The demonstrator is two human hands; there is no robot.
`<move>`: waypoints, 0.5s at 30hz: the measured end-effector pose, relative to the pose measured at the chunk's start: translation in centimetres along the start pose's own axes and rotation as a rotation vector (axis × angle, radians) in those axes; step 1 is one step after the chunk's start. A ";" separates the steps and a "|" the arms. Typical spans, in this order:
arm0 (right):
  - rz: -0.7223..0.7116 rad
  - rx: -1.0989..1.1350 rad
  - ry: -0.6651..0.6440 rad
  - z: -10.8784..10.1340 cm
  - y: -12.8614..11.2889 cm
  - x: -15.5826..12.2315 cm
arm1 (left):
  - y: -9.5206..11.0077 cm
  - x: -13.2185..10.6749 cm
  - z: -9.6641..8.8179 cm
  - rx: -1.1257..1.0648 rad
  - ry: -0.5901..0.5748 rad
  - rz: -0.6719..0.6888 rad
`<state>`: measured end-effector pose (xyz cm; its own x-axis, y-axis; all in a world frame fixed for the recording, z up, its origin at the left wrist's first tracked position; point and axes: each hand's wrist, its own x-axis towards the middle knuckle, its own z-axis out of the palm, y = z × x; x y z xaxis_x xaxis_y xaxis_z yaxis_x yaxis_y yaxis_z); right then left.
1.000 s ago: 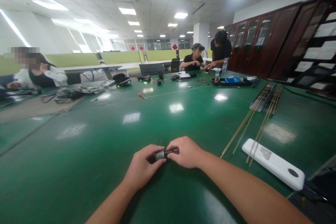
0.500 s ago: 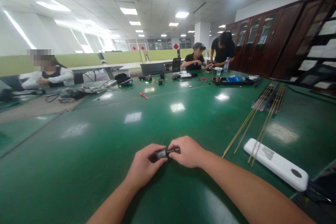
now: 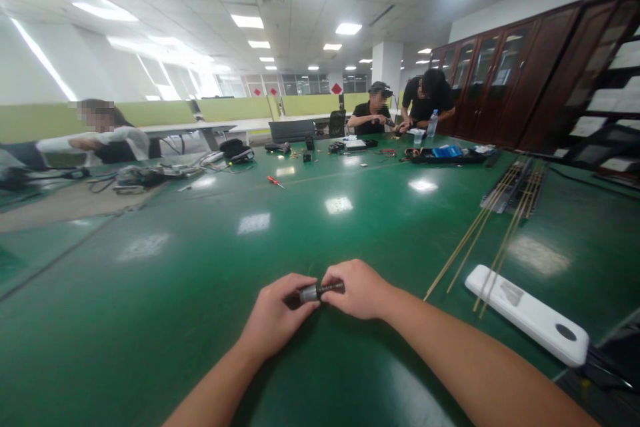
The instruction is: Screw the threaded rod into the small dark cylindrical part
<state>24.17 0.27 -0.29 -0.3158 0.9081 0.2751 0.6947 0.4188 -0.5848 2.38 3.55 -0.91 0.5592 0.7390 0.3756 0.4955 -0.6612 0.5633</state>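
Note:
Both my hands meet low over the green table, near its front edge. My left hand is closed round the grey end of a small cylindrical metal part. My right hand pinches the dark, thinner end of the same part. The part lies roughly level between the two hands, and its ends are hidden by my fingers.
A white power strip lies to the right, with several thin brass rods crossing it. A red-handled screwdriver lies farther off. Two people work at the far end and one person sits at the left. Dark wooden cabinets line the right wall.
My hands and the part have stayed in place. The view has shifted slightly, and the person at the left now sits a little more upright.

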 end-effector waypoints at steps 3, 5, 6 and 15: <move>0.012 0.008 0.005 -0.1 -0.1 -0.1 | 0.1 0.0 0.0 0.000 0.000 0.005; 0.021 0.017 0.007 -0.2 -0.2 -0.1 | 0.1 0.0 0.0 -0.003 0.007 0.008; 0.026 0.019 0.007 -0.2 -0.2 -0.1 | 0.1 0.0 0.0 -0.006 0.013 0.010; 0.008 0.017 0.014 -0.2 -0.1 -0.1 | -0.1 0.0 0.0 -0.016 0.015 0.012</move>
<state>24.23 0.12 -0.10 -0.3017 0.9111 0.2808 0.6862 0.4120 -0.5995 2.37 3.57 -0.98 0.5550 0.7329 0.3936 0.4780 -0.6682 0.5701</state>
